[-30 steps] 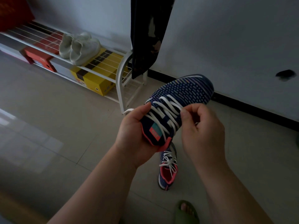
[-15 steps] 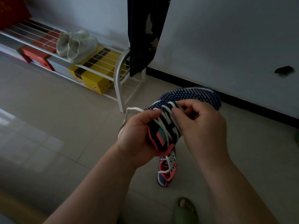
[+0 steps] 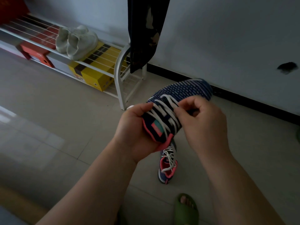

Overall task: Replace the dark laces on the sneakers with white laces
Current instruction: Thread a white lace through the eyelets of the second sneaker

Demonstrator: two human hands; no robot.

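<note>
A dark blue knit sneaker (image 3: 183,91) with pink trim is held in the air, toe pointing away to the right. White laces (image 3: 164,114) criss-cross its tongue. My left hand (image 3: 134,129) grips the heel and left side from below. My right hand (image 3: 201,122) pinches the laces on the right side of the lacing with thumb and forefinger. The matching second sneaker (image 3: 167,166) lies on the floor below, also with white laces, partly hidden by the held shoe.
A white wire shoe rack (image 3: 120,75) stands at the left, holding pale sneakers (image 3: 76,41), a yellow box (image 3: 92,73) and red boxes (image 3: 37,52). Dark cloth (image 3: 146,30) hangs by the wall. My foot in a green slipper (image 3: 186,207) is at the bottom.
The sneaker dropped and tilted half a second ago, and now sits a little flatter. My right fingers have shifted along the laces; the loose lace loop at the left is out of sight.
</note>
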